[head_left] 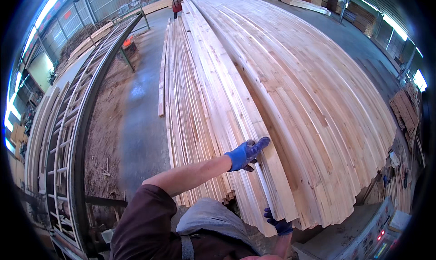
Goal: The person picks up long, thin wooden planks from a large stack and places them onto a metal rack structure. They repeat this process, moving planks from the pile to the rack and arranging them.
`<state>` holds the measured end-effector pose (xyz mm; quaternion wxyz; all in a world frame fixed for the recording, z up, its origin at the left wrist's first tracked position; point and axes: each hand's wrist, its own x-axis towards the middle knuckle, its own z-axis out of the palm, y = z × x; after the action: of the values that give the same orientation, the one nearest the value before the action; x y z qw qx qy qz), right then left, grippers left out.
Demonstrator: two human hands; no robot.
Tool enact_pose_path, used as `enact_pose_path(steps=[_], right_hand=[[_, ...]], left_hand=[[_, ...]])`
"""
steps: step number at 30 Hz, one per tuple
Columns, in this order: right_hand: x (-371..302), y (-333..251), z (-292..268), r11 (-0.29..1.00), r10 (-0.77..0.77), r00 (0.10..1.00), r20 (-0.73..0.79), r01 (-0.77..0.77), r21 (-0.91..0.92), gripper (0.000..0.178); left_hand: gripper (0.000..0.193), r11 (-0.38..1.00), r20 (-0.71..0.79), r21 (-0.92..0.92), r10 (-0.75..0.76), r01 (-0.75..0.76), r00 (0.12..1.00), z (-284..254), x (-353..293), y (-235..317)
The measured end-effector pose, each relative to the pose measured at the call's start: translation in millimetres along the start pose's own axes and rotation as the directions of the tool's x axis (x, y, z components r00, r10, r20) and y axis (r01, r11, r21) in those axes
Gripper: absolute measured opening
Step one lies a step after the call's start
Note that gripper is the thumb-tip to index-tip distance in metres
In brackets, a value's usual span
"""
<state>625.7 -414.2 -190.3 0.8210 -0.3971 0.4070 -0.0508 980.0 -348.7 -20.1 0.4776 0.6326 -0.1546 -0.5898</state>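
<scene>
Long, pale wooden boards (275,176) stand bundled on edge along the left side of a wide stack. My left hand (247,155), in a blue glove, grips across them a short way from their near end, with fingers stretched over the top board and thumb on the left side. Lower down, my right hand (278,222), in a dark blue glove, holds the near end of the same boards; some of its fingers are hidden beneath. A narrow gap parts these boards from the broad layer of planks (313,110) on the right. Thinner strips (186,124) lie lower on the left.
A metal roller frame (75,124) runs along the left, with sawdust (106,137) beside it. Another person (176,1) stands at the far end of the boards. A machine panel with red lights (380,235) sits at the lower right. Grey floor (141,115) lies left of the stack.
</scene>
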Motion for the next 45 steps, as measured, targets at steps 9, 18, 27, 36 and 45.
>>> enact_pose_path(steps=[9,18,27,36,45], right_hand=[[5.4,2.8,-10.7,0.975,-0.131,0.980,0.151,0.155,-0.158,0.076],[18.7,-31.0,9.6,0.995,-0.079,0.966,0.248,0.092,-0.042,0.074],[20.1,-60.1,22.4,1.000,-0.012,0.931,0.364,0.016,-0.009,0.072],[24.8,-76.4,-8.0,0.994,0.024,0.862,0.507,-0.075,0.081,0.088],[10.7,-96.2,1.0,0.998,0.056,0.838,0.543,-0.052,-0.023,0.111]], left_hand=[[0.111,0.999,-0.024,0.045,-0.007,0.008,1.000,-9.6,6.0,-11.0],[0.101,0.884,0.169,0.396,0.196,-0.249,0.966,23.2,-13.4,-45.3],[0.099,0.992,0.047,0.115,0.042,-0.047,0.998,69.7,-59.3,-30.6],[0.116,0.989,-0.003,0.072,0.127,-0.126,0.992,90.4,-76.9,-0.7],[0.111,0.981,0.014,0.069,0.182,-0.183,0.983,87.3,-98.2,17.8]])
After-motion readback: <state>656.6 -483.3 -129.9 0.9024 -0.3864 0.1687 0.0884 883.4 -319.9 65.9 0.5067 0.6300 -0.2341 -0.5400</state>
